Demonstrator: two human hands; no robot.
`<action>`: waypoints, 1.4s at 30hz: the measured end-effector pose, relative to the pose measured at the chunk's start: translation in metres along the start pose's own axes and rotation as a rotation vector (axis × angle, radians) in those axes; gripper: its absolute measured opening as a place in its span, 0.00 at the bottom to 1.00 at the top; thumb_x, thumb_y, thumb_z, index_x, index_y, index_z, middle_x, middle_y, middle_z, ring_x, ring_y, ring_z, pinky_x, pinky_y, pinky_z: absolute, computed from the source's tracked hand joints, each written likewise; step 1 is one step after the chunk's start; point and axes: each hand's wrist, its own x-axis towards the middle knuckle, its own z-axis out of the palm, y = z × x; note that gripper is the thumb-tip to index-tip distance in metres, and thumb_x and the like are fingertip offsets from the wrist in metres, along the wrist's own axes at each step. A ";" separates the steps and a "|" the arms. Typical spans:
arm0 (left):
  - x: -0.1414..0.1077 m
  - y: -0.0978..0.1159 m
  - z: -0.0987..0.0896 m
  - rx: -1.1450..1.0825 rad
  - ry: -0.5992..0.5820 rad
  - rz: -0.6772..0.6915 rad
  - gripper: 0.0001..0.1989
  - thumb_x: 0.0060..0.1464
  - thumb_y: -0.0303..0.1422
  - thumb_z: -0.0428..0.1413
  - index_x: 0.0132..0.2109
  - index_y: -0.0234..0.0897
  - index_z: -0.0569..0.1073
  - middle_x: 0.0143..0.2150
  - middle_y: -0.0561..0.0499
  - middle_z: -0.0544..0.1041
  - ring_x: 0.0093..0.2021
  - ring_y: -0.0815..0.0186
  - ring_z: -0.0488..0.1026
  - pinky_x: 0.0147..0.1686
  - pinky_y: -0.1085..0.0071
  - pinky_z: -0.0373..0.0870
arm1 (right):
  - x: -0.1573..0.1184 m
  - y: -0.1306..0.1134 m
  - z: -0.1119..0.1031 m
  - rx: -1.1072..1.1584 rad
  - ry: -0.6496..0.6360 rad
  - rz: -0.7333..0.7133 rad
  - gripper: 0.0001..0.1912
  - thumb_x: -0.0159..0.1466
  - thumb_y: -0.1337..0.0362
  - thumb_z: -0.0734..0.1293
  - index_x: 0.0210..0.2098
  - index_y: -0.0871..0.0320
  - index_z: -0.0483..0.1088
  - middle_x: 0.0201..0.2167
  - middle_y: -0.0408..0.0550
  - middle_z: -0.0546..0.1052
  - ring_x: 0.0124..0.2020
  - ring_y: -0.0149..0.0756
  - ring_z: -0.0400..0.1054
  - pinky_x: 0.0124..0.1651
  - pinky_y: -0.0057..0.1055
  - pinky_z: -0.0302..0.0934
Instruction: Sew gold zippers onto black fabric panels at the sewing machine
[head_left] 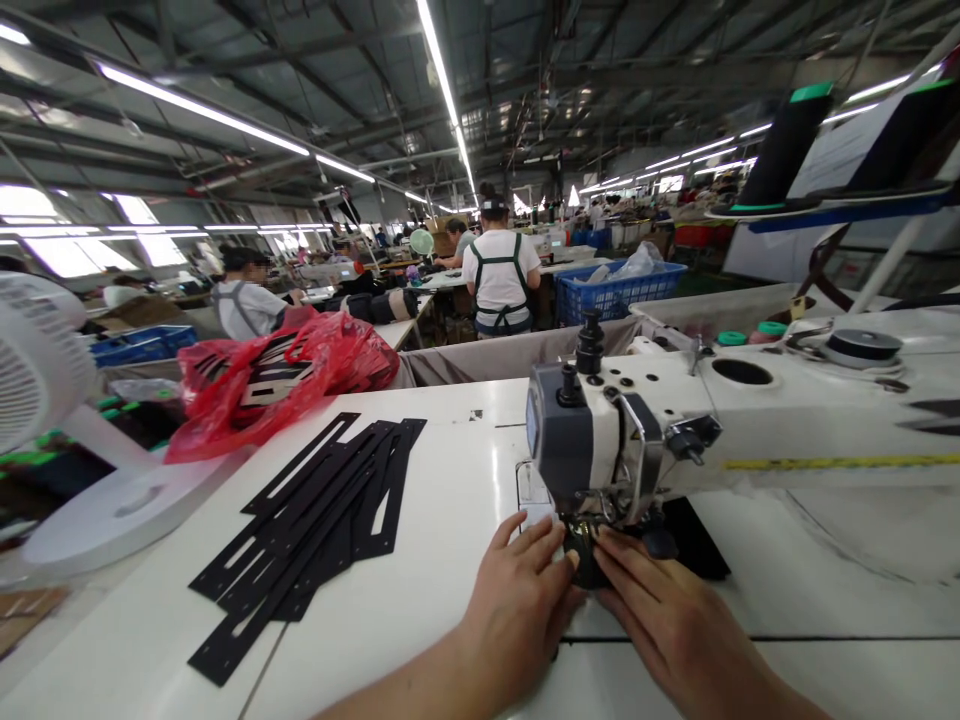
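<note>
Both hands rest at the needle area of a white and grey sewing machine (566,430). My left hand (521,590) lies with fingers spread, its fingertips at the left edge of a small dark piece (583,565) under the presser foot. From the right, my right hand (664,610) touches the same piece, fingers stretched out close together and pointing at the needle. The needle tip is hidden. Behind the right hand, a black flat piece (697,540) lies on the machine bed. Several black slotted strips (315,520) lie overlapping on the white table (435,610) to the left.
A red plastic bag (300,365) with dark pieces sits at the table's far left edge, beside a white fan (90,460). Thread cones (784,150) stand at upper right. Beyond are a blue basket (615,290) and people working, one (499,270) with their back turned.
</note>
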 end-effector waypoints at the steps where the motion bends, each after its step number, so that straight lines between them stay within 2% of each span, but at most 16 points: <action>1: -0.001 0.001 0.000 -0.003 0.022 0.002 0.08 0.57 0.30 0.51 0.43 0.38 0.72 0.49 0.46 0.75 0.52 0.58 0.69 0.56 0.53 0.59 | -0.001 0.000 0.000 -0.018 0.008 0.003 0.17 0.66 0.72 0.53 0.43 0.67 0.73 0.43 0.55 0.75 0.42 0.38 0.72 0.43 0.32 0.70; 4: -0.002 0.000 0.002 -0.011 0.068 0.031 0.07 0.59 0.28 0.50 0.39 0.38 0.73 0.44 0.49 0.77 0.49 0.63 0.71 0.57 0.58 0.59 | -0.003 0.000 0.001 -0.052 0.013 -0.030 0.18 0.65 0.74 0.53 0.42 0.66 0.73 0.42 0.54 0.76 0.41 0.37 0.72 0.42 0.30 0.70; 7: -0.002 -0.003 0.004 -0.020 0.046 0.047 0.07 0.59 0.27 0.50 0.40 0.38 0.73 0.44 0.50 0.77 0.48 0.65 0.72 0.58 0.60 0.58 | -0.004 0.001 0.001 -0.068 0.017 -0.055 0.19 0.66 0.75 0.52 0.40 0.65 0.74 0.42 0.54 0.76 0.41 0.37 0.72 0.41 0.30 0.71; 12: 0.000 -0.004 0.002 -0.015 0.031 0.064 0.07 0.60 0.28 0.50 0.40 0.37 0.73 0.45 0.48 0.76 0.49 0.64 0.71 0.59 0.58 0.56 | -0.001 0.001 0.002 -0.070 -0.008 -0.068 0.21 0.65 0.77 0.50 0.38 0.67 0.74 0.41 0.55 0.76 0.40 0.37 0.73 0.41 0.30 0.71; 17: 0.006 -0.007 0.001 -0.003 0.015 0.073 0.07 0.60 0.30 0.50 0.39 0.37 0.74 0.42 0.48 0.77 0.47 0.63 0.73 0.55 0.59 0.61 | 0.002 0.004 0.004 -0.046 -0.022 -0.077 0.21 0.64 0.79 0.50 0.39 0.67 0.73 0.40 0.53 0.77 0.40 0.36 0.73 0.41 0.28 0.70; 20: 0.009 -0.011 0.004 -0.006 0.039 0.075 0.07 0.60 0.30 0.51 0.38 0.37 0.74 0.41 0.48 0.78 0.46 0.63 0.73 0.53 0.60 0.62 | 0.004 0.007 0.006 -0.056 -0.029 -0.065 0.22 0.63 0.80 0.49 0.39 0.67 0.73 0.38 0.53 0.77 0.37 0.35 0.73 0.38 0.27 0.70; 30: 0.010 -0.015 0.011 -0.037 0.047 0.030 0.05 0.60 0.29 0.52 0.36 0.37 0.72 0.43 0.50 0.77 0.47 0.65 0.72 0.53 0.63 0.60 | 0.011 0.010 0.005 -0.058 0.005 -0.036 0.21 0.63 0.78 0.49 0.38 0.64 0.73 0.34 0.51 0.78 0.32 0.35 0.74 0.35 0.28 0.69; 36: 0.013 -0.016 0.011 -0.020 0.020 0.019 0.05 0.58 0.30 0.54 0.34 0.37 0.73 0.40 0.51 0.77 0.43 0.66 0.72 0.52 0.64 0.61 | 0.011 0.013 0.007 -0.044 0.016 -0.029 0.20 0.63 0.77 0.51 0.38 0.61 0.73 0.36 0.51 0.78 0.34 0.34 0.73 0.36 0.28 0.69; 42: 0.015 -0.017 0.013 0.033 0.038 0.035 0.02 0.56 0.28 0.56 0.34 0.37 0.73 0.41 0.50 0.77 0.42 0.65 0.73 0.47 0.64 0.64 | 0.013 0.014 0.006 -0.082 0.036 -0.057 0.21 0.64 0.77 0.50 0.37 0.61 0.73 0.33 0.49 0.78 0.31 0.33 0.73 0.34 0.26 0.69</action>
